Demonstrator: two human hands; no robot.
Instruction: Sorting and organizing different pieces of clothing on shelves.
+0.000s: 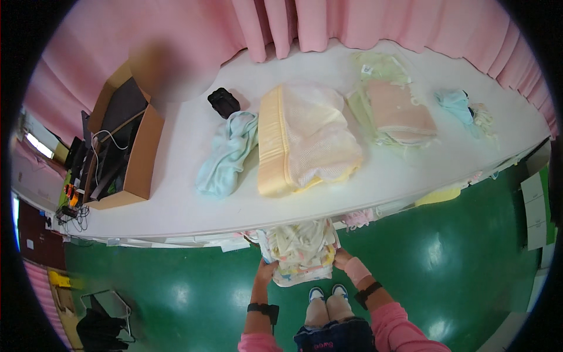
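Left hand point(267, 270) and right hand point(342, 259) have the cloth pile point(302, 249) between them, fingers holding its two sides, fingertips partly hidden. Pile is at the front edge of the bench point(182, 182), below the top; can't tell if anything underneath supports it. On top, left to right: cardboard box point(143, 164), light-blue cloth point(229, 155), yellow-edged mesh cloth point(314, 138), folded pinkish cloth point(399, 111).
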